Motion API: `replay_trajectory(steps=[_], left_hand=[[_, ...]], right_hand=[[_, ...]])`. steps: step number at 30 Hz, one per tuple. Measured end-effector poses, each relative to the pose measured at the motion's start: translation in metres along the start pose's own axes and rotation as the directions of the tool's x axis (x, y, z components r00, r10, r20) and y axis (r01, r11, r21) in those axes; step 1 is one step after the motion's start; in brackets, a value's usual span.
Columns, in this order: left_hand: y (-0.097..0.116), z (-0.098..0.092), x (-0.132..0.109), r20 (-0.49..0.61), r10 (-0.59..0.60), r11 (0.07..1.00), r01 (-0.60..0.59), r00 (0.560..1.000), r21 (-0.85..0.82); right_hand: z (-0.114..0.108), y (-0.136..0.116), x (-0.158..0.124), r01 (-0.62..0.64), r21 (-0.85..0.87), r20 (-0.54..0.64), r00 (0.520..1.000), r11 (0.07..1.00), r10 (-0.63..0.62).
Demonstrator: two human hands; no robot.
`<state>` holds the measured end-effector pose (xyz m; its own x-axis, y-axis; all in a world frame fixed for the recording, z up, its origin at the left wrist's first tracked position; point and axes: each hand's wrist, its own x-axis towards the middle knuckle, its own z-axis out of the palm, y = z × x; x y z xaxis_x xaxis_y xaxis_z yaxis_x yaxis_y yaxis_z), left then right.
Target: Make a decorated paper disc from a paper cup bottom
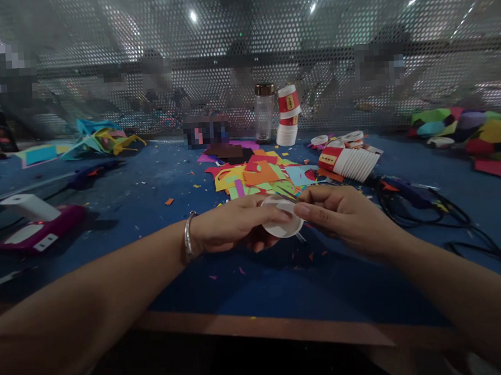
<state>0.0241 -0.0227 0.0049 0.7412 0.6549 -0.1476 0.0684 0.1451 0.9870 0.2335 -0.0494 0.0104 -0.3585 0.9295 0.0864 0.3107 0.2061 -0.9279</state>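
Note:
Both my hands meet over the blue table and hold one white paper cup, its round bottom turned toward me. My left hand, with a silver bracelet on the wrist, is closed around the cup's left side. From the right, my right hand pinches the cup's edge with its fingers curled. Just behind the hands lies a heap of coloured paper scraps.
A lying stack of white cups with red bands is at centre right, an upright stack and a clear bottle at the back. A glue gun with black cables lies right, a magenta device left. A perforated metal screen closes the far side.

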Motion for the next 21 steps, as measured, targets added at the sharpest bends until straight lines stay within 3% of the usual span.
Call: replay_trajectory(steps=[5,11,16,21], left_hand=[[0.002,0.001,-0.001,0.050,0.008,0.993,-0.002,0.999,-0.122],[0.000,-0.008,0.002,0.157,-0.089,0.976,0.117,0.984,-0.182],[0.005,-0.013,-0.004,0.162,-0.045,0.998,0.049,0.986,-0.026],[0.007,-0.019,-0.006,0.147,-0.085,0.932,0.027,0.985,0.363]], right_hand=[[-0.001,0.000,-0.001,-0.022,0.073,0.019,1.000,0.997,0.021],[-0.001,-0.001,-0.001,-0.013,0.054,0.018,1.000,0.998,0.012],[-0.001,0.002,-0.002,-0.021,0.099,0.007,1.000,0.995,0.020],[-0.004,0.003,0.001,-0.057,0.112,-0.092,0.993,0.992,0.067]])
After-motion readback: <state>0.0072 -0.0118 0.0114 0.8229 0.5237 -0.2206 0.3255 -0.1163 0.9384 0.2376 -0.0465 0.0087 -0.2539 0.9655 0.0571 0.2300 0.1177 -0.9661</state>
